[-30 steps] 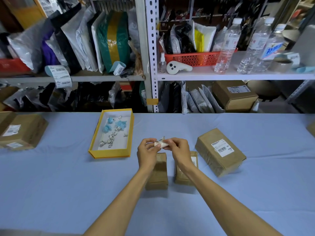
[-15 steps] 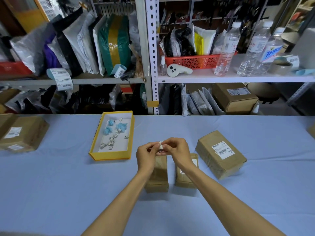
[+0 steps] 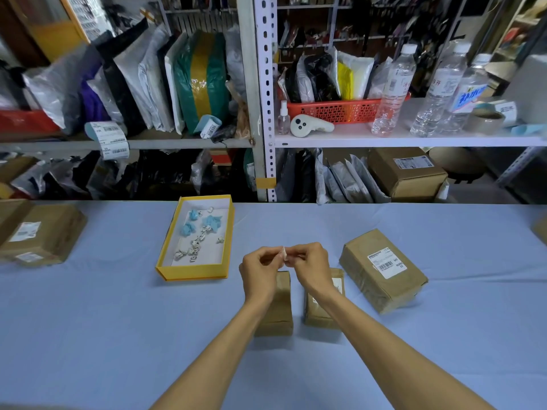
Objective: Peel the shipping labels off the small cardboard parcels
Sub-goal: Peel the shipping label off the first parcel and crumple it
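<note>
My left hand (image 3: 260, 269) and my right hand (image 3: 312, 266) meet above the table and pinch a small folded white label (image 3: 284, 253) between their fingertips. Under my wrists lie two small brown cardboard parcels: the left parcel (image 3: 278, 309) shows a bare top, while the right parcel (image 3: 322, 309) shows part of a white label beside my wrist. A larger brown parcel (image 3: 381, 269) with a barcode label (image 3: 386, 261) lies to the right.
A yellow shallow box (image 3: 194, 272) with several crumpled white and blue scraps sits left of my hands. Labelled brown parcels (image 3: 44, 235) lie at the table's far left edge. Metal shelving (image 3: 265, 113) with bags, bottles and boxes stands behind the blue table (image 3: 118, 335).
The label between my fingers has been folded smaller; one second ago more of it showed. My hands stayed in about the same place above the two small parcels.
</note>
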### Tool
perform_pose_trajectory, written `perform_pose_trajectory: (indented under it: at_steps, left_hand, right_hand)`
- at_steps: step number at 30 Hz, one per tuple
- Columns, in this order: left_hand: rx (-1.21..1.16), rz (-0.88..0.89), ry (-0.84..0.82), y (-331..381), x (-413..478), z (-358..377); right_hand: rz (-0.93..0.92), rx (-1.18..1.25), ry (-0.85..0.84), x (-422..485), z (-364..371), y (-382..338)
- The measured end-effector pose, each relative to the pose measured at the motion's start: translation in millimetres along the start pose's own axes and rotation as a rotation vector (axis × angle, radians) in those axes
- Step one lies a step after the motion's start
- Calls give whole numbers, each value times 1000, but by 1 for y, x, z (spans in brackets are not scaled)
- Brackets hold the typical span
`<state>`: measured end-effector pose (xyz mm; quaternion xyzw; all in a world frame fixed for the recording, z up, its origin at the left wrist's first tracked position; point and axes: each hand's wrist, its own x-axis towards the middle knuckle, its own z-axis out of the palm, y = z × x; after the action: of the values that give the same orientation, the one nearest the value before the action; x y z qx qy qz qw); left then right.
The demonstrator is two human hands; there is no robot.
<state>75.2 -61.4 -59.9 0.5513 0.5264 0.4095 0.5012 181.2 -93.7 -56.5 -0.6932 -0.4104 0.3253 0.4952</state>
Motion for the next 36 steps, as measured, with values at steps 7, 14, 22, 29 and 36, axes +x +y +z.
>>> perform_pose_trajectory:
  at_steps: [7,14,22,29,36]
  left_hand:
    - [243,107,-18,2,4,3]
    - [17,-53,-253,10,8,2]
    - [89,-5,-125,8,6,5]
    - [113,7,45,10,8,1]
    - [132,34,44,16,19,1]
  right_hand:
    - [93,125,66,4,7,1]
    - [97,182,85,17,-21,7]
    - [108,267,95,11,-12,10]
    - [13,144,-99,11,-11,-4]
    - [75,381,-132,16,-20,-10]
